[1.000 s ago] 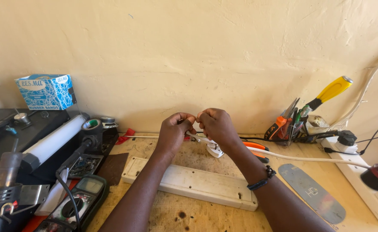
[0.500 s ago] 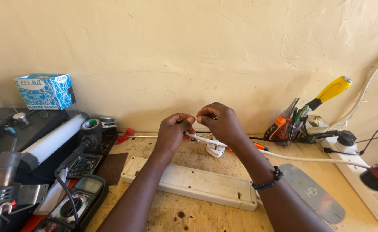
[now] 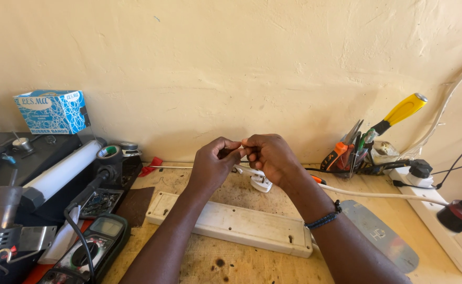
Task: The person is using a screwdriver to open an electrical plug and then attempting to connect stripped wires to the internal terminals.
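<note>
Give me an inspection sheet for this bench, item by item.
Surface: worn, stained wooden benchtop.
Job's things: white plug on white cable, below the hands; long white plastic casing lying flat.
Clutter: green multimeter, white tube lamp, blue patterned box, yellow-handled screwdriver.
Grippers: left hand and right hand pinch something small, unclear.
Cables: black leads by white power strip.
Surroundings: cream plastered wall.
</note>
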